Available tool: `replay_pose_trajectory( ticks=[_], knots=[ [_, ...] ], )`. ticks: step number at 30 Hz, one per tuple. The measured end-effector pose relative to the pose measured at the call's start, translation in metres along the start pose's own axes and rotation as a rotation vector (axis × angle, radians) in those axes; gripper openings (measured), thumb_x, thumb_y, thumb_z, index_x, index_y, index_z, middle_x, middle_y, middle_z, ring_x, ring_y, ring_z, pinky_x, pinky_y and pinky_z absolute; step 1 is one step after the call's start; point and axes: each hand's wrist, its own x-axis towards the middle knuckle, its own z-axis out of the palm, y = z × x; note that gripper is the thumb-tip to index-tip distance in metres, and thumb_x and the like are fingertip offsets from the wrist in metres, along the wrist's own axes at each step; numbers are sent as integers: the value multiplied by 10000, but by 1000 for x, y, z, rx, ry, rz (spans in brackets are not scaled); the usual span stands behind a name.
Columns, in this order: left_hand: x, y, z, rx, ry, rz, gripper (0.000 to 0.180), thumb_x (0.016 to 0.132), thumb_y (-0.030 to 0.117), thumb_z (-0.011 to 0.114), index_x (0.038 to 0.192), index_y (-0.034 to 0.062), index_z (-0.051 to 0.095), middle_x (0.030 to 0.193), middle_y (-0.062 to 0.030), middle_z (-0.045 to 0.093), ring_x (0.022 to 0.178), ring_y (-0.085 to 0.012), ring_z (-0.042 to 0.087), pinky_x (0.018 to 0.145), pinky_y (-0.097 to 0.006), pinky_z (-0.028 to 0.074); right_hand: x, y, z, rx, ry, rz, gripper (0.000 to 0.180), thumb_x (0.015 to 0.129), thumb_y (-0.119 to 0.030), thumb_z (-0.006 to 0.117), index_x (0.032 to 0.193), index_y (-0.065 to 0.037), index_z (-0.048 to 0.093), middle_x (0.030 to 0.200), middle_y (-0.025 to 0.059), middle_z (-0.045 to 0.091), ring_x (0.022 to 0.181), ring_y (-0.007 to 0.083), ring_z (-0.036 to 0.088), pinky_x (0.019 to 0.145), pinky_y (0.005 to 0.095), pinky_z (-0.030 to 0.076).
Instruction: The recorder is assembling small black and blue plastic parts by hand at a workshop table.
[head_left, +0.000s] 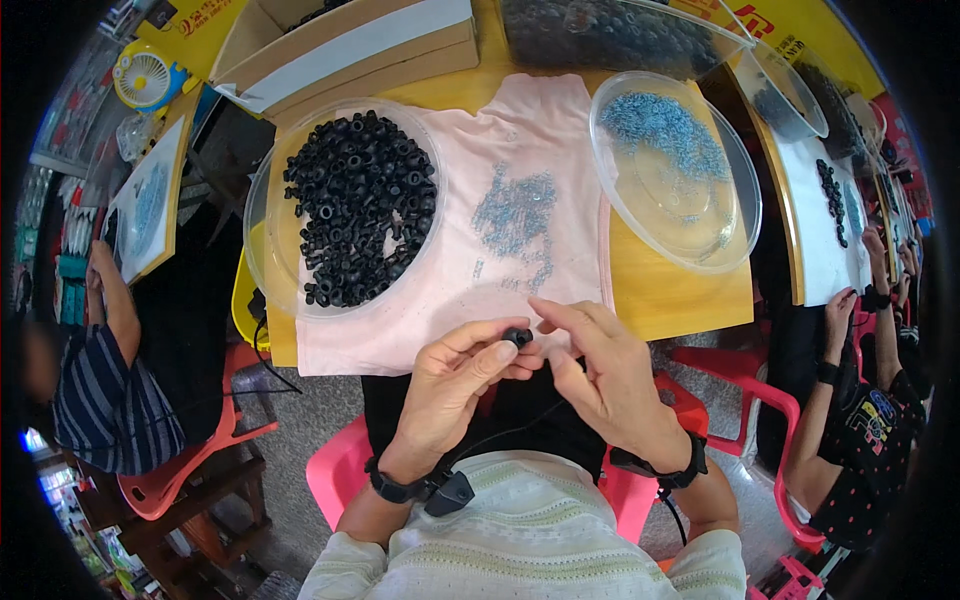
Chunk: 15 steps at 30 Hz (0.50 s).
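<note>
Between both hands' fingers (500,352), black grommet (518,336)

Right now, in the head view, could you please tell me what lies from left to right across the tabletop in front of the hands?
Clear bowl of black rubber rings → loose pile of small blue-grey washers on the pink cloth → clear dish of blue-grey washers → bare yellow table edge.

- Two hands – left hand (455,375), right hand (600,365).
- One black rubber piece (517,336), pinched.
- Black pieces in the left clear bowl (262,240) – too many to count.
- Blue washers (515,215), likewise uncountable.
- One right clear bowl (735,215).
- One pink cloth (380,330).
</note>
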Motion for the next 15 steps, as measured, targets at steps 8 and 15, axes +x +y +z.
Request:
replay_pose_trajectory(
  ticks=[8,15],
  knots=[
    [6,7,-4,811,126,260,207,880,-30,664,1083,-1,686,978,-54,674,801,-118,649,731,-245,534,-7,10,-5,-58,128,103,272,846,-13,608,1114,-27,649,969,143,633,880,286,622,715,357,520],
    [25,-4,19,1102,-67,485,259,784,-56,704,1038,-17,670,937,-102,644,794,-180,674,684,-277,558,15,13,5,-304,357,-81,336,879,-89,609,1211,-39,592,1291,167,505,1194,381,406,1044,467,318]
  ],
)
